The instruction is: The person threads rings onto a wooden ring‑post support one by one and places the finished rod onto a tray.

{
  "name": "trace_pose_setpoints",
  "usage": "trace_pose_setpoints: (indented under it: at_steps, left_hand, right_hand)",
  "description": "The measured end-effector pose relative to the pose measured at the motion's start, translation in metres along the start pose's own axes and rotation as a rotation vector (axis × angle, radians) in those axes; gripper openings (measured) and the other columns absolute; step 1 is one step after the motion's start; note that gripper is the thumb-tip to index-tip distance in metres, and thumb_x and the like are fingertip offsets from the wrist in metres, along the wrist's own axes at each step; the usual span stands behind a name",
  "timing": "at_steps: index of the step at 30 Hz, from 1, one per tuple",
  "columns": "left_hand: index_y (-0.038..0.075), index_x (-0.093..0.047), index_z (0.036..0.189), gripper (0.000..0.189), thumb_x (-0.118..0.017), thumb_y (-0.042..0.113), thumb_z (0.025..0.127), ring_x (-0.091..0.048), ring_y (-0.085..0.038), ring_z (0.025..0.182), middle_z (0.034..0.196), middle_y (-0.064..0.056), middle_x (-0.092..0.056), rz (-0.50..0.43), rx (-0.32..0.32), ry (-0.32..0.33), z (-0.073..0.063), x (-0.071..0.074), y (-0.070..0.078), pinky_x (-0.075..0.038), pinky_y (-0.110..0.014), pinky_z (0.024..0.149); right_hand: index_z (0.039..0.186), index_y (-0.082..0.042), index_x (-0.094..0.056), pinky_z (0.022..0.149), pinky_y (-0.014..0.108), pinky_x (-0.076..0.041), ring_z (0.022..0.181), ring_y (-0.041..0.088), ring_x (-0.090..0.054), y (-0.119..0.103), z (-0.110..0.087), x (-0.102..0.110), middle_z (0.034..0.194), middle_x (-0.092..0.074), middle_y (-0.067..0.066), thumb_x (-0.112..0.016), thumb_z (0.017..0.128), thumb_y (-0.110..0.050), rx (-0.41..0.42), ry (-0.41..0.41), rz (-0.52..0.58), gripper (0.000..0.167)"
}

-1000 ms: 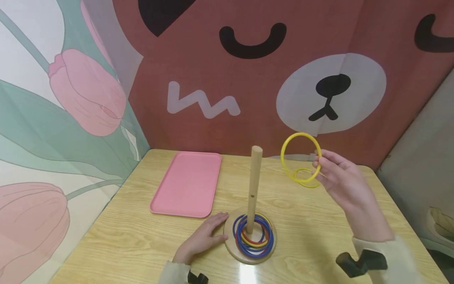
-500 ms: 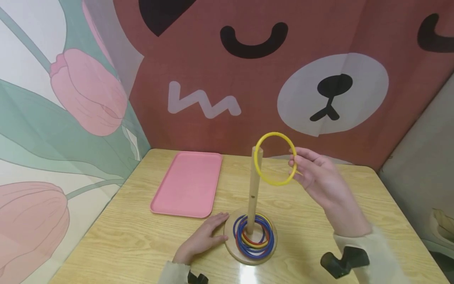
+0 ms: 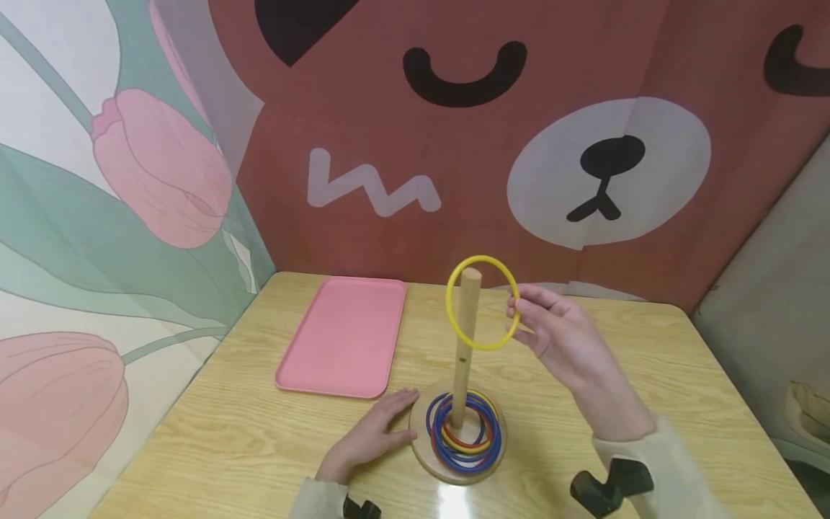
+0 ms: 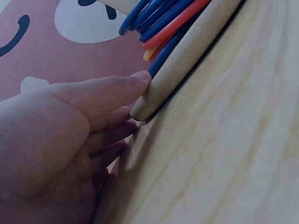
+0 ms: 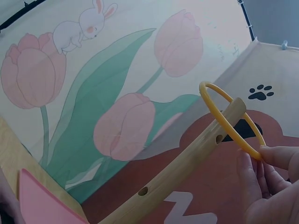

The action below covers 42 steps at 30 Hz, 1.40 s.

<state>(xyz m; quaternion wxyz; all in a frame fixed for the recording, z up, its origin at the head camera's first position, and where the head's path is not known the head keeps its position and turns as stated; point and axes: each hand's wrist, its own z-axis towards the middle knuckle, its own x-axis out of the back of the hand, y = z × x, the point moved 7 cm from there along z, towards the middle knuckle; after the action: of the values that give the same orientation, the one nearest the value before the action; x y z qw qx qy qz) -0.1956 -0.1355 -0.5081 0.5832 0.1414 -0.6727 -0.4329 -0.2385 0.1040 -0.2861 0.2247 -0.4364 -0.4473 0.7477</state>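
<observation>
In the head view, my right hand [image 3: 570, 339] pinches a yellow ring [image 3: 483, 348] at its right side. The ring is tilted and circles the upper end of an upright wooden post [image 3: 462, 360]. The right wrist view has the post's tip poking through the same ring [image 5: 224, 122], with thumb and fingertips on the ring's edge. A round wooden base [image 3: 428, 461] carries the post, and several blue, red and yellow rings [image 3: 462, 461] lie stacked around its foot. My left hand [image 3: 369, 432] rests at the base's left edge, its thumb touching the rim [image 4: 145, 105].
A pink tray [image 3: 344, 335] lies on the wooden table [image 3: 214, 432], behind and left of the base. Printed cloth [image 3: 389, 238] with a bear face hangs behind the table, and tulip cloth [image 3: 162, 173] covers the left side.
My right hand has carried the yellow ring leftward from the right of the post, then slightly down, bringing it around the post's top. The left hand and base have stayed still.
</observation>
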Motion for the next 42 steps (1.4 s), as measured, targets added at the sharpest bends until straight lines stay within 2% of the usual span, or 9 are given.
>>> trace_pose_setpoints:
  at_steps: [9,18,31,42]
  left_hand:
    - [0.007,-0.043,0.145,0.064,-0.064,0.033,0.091,-0.031,-0.037,0.144,0.153,-0.013,-0.041,0.002,-0.001,-0.003,0.0,0.0,0.001,-0.023,-0.062,0.117]
    - [0.007,-0.043,0.145,0.064,-0.065,0.033,0.091,-0.031,-0.036,0.144,0.153,-0.013,-0.04,0.001,0.004,0.0,0.0,0.0,0.002,-0.023,-0.062,0.117]
    - [0.009,-0.042,0.146,0.064,-0.063,0.036,0.092,-0.031,-0.035,0.145,0.154,-0.012,-0.039,0.008,0.012,-0.004,0.001,0.0,-0.001,-0.023,-0.062,0.117]
    - [0.007,-0.042,0.146,0.065,-0.063,0.035,0.091,-0.031,-0.037,0.145,0.154,-0.013,-0.039,0.006,0.012,-0.005,0.0,0.0,0.001,-0.022,-0.063,0.117]
  right_hand:
    - [0.101,-0.012,-0.068,0.08,0.02,-0.059,0.086,0.005,-0.065,0.005,-0.002,0.0,0.092,-0.068,-0.004,-0.047,0.1,-0.002,-0.011,0.043,-0.052,0.023]
    - [0.099,-0.014,-0.069,0.078,0.022,-0.06,0.085,0.004,-0.065,0.018,-0.01,0.011,0.091,-0.068,-0.006,-0.05,0.099,-0.002,-0.033,0.105,-0.111,0.022]
    - [0.096,-0.021,-0.069,0.074,0.021,-0.06,0.086,0.003,-0.064,0.044,-0.02,0.028,0.091,-0.066,-0.01,-0.057,0.096,-0.007,-0.119,0.209,-0.251,0.019]
    - [0.1,-0.016,-0.066,0.075,0.023,-0.06,0.085,0.004,-0.063,0.07,-0.033,0.044,0.088,-0.065,-0.009,-0.058,0.095,-0.005,-0.214,0.282,-0.36,0.015]
